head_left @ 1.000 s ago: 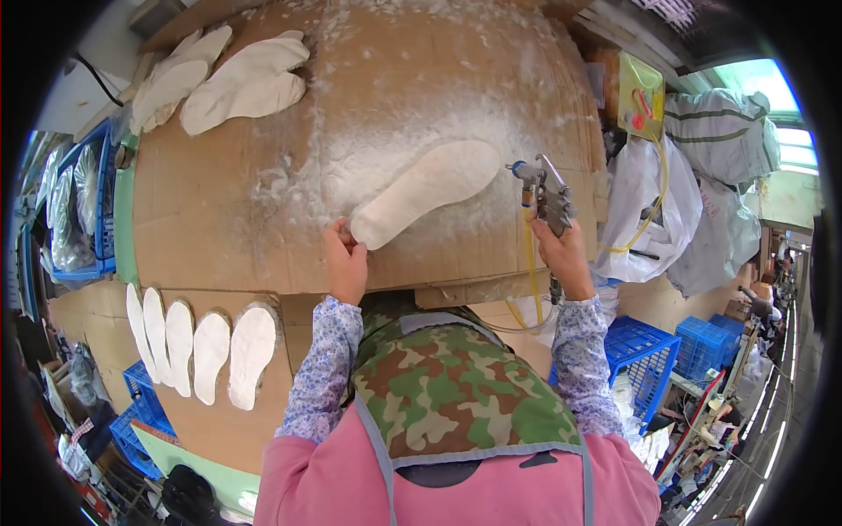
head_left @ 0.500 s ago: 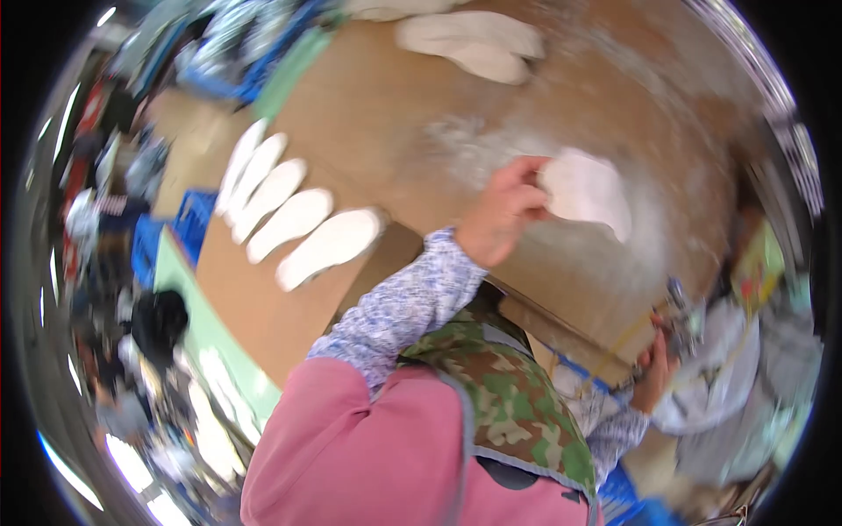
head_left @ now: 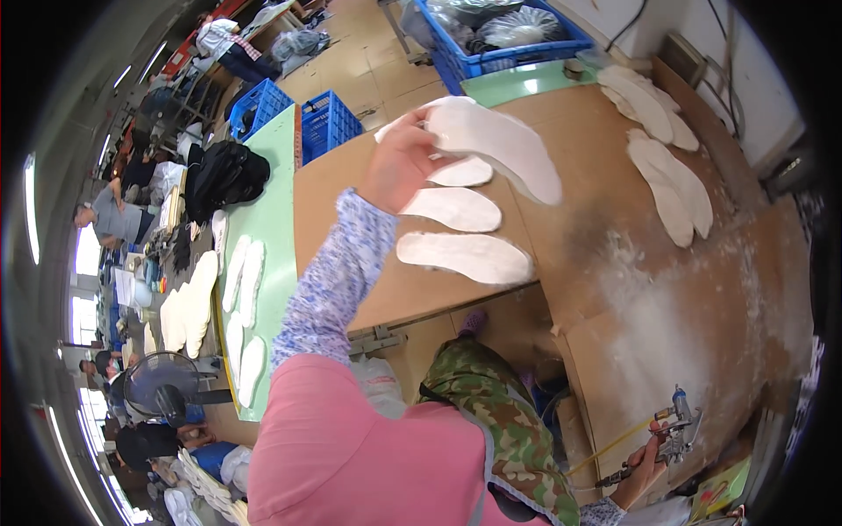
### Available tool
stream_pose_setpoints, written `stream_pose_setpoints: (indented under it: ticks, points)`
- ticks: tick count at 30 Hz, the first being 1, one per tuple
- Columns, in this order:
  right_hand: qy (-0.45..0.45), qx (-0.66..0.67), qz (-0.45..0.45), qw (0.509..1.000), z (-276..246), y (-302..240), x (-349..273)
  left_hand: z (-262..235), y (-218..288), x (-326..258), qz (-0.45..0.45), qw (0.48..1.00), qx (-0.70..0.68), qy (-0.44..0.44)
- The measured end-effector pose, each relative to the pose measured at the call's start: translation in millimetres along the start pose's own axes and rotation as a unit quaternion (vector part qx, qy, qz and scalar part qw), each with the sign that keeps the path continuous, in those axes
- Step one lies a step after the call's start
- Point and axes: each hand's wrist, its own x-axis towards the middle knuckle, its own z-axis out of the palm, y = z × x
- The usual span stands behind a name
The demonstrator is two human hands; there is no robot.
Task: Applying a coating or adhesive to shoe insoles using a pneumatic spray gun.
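Note:
My left hand [head_left: 396, 168] is closed on one end of a white insole [head_left: 509, 147], pinched between thumb and fingers and held up over the board. Below it, several more white insoles lie in a row on the brown cardboard [head_left: 329, 263]; the nearest insole [head_left: 465, 257] rests close to the front edge, and the farther ones are partly hidden behind my hand. Low on the right, my right hand [head_left: 643, 472] grips a metal spray gun [head_left: 675, 434] with a yellow hose [head_left: 605, 449] running to it. White spray residue [head_left: 640, 307] marks the cardboard beyond the gun.
Paired insoles [head_left: 671, 188] lie at the far right. A blue crate [head_left: 517, 54] of plastic-wrapped goods stands at the back. On the left are a green table [head_left: 279, 175] with insoles and a black bag [head_left: 230, 175], a fan [head_left: 162, 386] and several people. A gap separates the two boards in front.
The view has swung left. My left hand has carried the insole from the spray-marked board to above the row of insoles. My right hand keeps hold of the spray gun.

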Motion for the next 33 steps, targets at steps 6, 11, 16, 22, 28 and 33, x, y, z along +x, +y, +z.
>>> stream_pose_setpoints:
  ticks: [6,11,16,22,28,33]
  points:
    - [-0.041,-0.057,0.023,0.997,63,-16,-13,-127,95,26,0.082,0.995,0.009,0.063]
    - [-0.044,-0.073,0.038,0.996,119,-28,-22,-230,131,75,0.115,0.976,-0.009,0.183]
    - [-0.034,-0.110,0.040,0.993,173,-51,-44,-309,136,105,0.121,0.969,-0.010,0.215]
    - [-0.014,-0.139,0.012,0.990,209,-61,-56,-395,105,73,0.135,0.961,-0.023,0.240]
    - [-0.070,-0.213,0.034,0.974,228,-68,-53,-478,35,-16,0.014,0.910,-0.014,0.414]
    - [-0.066,-0.191,-0.007,0.979,246,-71,-50,-502,4,-67,-0.073,0.794,0.219,0.563]
